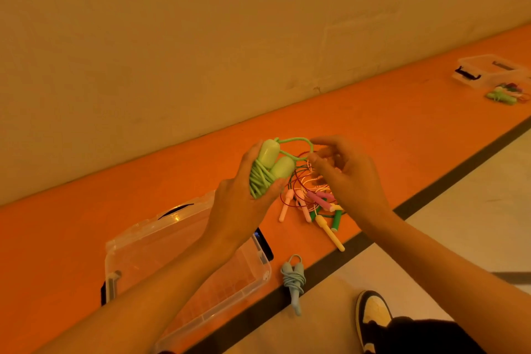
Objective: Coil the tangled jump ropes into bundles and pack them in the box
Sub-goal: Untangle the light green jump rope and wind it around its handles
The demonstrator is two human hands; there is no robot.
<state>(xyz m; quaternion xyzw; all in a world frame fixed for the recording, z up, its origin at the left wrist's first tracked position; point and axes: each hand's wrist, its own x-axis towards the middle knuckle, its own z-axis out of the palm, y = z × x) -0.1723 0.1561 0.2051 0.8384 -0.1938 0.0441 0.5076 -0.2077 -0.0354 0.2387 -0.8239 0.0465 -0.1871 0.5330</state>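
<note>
My left hand (244,195) grips a light green jump rope (271,165): its two rounded handles stick up side by side, and the cord is wound round them. My right hand (342,172) pinches the loose green loop at the top of that bundle. Under my hands, on the orange floor, a tangled pile of ropes (316,204) lies with pink, yellow and green handles. A clear plastic box (161,256) stands open at the lower left, partly behind my left forearm. A grey-blue rope (294,282), coiled into a bundle, lies on the floor just right of the box.
A wall runs along the far side of the orange strip. A dark band (431,190) borders the strip, with pale floor beyond. Another clear box (485,70) and a small rope pile (504,95) sit at the far right. A shoe (373,316) shows at the bottom.
</note>
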